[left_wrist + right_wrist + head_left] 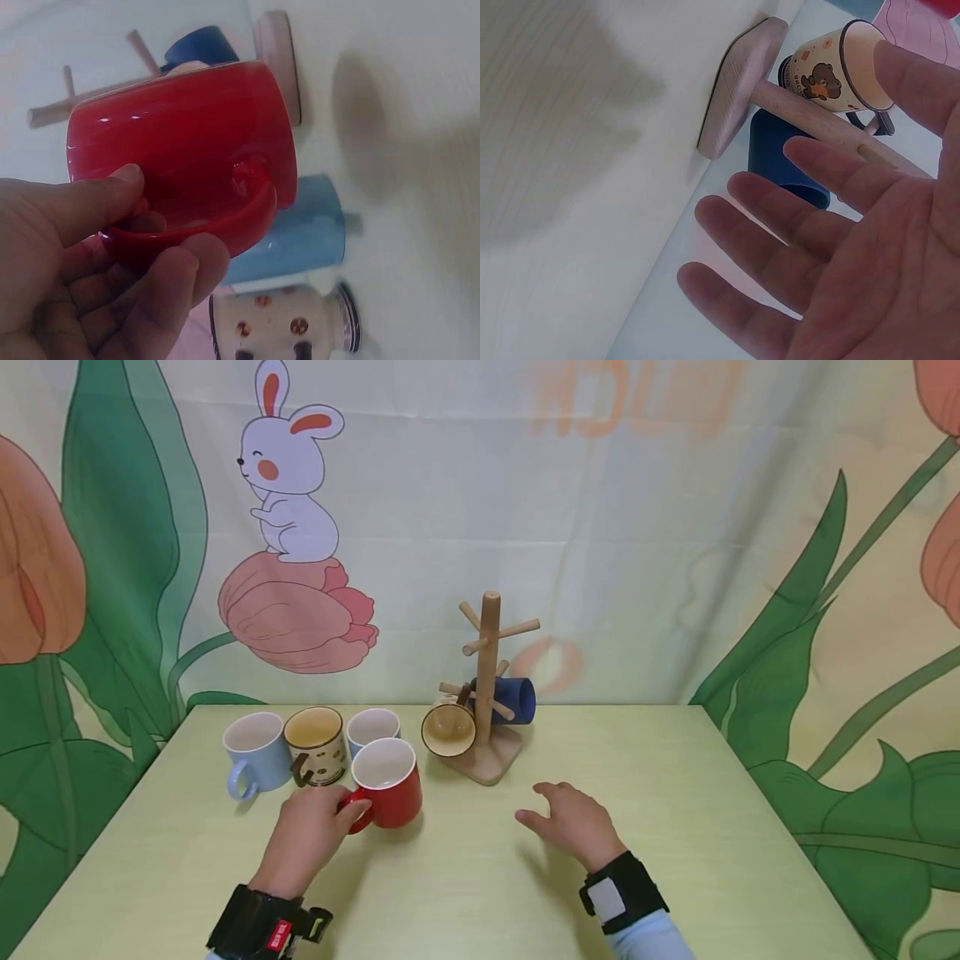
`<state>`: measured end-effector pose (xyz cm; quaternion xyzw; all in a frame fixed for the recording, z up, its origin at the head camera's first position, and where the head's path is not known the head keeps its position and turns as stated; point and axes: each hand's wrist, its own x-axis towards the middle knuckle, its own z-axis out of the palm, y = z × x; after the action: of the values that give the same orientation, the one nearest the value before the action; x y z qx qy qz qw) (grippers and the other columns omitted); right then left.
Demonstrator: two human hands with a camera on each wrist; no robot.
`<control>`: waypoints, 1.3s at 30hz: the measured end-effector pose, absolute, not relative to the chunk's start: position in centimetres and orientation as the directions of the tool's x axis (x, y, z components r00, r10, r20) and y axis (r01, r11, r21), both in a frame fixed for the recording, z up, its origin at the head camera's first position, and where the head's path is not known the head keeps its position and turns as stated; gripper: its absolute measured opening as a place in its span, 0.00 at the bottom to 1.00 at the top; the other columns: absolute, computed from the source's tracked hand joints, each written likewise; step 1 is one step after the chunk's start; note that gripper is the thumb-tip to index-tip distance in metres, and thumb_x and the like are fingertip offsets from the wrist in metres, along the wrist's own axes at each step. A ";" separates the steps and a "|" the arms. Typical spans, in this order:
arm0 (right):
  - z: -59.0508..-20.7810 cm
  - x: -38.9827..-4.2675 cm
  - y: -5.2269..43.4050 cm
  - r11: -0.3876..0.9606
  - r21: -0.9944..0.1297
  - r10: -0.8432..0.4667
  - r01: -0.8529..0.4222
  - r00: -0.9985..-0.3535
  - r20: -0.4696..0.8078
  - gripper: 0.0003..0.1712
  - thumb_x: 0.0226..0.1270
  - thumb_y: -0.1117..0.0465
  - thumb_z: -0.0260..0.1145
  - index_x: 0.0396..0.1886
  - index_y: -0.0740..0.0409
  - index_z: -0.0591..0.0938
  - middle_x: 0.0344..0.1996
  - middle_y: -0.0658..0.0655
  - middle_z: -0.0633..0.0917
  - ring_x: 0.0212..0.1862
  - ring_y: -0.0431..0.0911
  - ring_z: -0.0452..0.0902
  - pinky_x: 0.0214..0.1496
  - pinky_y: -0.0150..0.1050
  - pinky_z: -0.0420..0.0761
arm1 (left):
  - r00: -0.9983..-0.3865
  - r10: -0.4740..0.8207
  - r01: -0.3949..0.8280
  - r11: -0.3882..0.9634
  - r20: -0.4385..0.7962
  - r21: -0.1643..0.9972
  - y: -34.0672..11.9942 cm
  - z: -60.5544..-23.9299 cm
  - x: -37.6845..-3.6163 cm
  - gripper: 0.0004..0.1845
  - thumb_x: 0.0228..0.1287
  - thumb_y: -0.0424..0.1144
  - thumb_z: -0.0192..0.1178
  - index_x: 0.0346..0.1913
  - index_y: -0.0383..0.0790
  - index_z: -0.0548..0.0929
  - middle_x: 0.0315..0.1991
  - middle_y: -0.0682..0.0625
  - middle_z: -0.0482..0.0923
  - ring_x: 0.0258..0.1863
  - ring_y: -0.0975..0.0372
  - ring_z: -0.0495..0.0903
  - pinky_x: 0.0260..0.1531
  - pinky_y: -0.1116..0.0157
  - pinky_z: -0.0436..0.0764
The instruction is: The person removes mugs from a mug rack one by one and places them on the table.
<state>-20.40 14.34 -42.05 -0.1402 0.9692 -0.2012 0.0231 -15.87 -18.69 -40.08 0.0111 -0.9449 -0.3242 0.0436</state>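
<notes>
My left hand (pixel 311 831) grips the handle of a red mug (pixel 392 787), pinching it between thumb and fingers. In the left wrist view the red mug (pixel 180 142) fills the middle, its handle toward the palm. My right hand (pixel 573 822) hovers over the table with fingers spread and nothing in it. Ahead of it stands a wooden mug rack (pixel 489 668). On the rack's lower pegs hang a cream mug with a brown rim (pixel 448 731) and a dark blue mug (pixel 517 700). The right wrist view shows a bear picture on the cream mug (pixel 829 75).
At the left rear of the table (pixel 480 877) stand a light blue mug (pixel 262 760), a spotted cream mug (pixel 324 760) with a brown handle, and another pale blue mug (pixel 372 727), partly hidden by the red one. A printed curtain (pixel 637 568) hangs behind.
</notes>
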 end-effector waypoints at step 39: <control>-42.7 -20.7 14.4 0.881 -0.412 -0.263 -0.233 -0.965 -0.017 0.31 0.67 0.43 0.65 0.59 0.62 0.80 0.51 0.63 0.83 0.53 0.58 0.80 0.50 0.55 0.79 | -0.903 -0.374 -0.428 0.755 -0.210 0.497 -30.4 -42.0 -12.1 0.19 0.71 0.37 0.58 0.38 0.16 0.77 0.22 0.41 0.76 0.26 0.48 0.71 0.29 0.56 0.73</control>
<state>-20.73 14.38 -42.70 -0.1278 0.9691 -0.2078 0.0360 -12.06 -30.37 -41.96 0.2145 -0.9355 -0.2766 -0.0488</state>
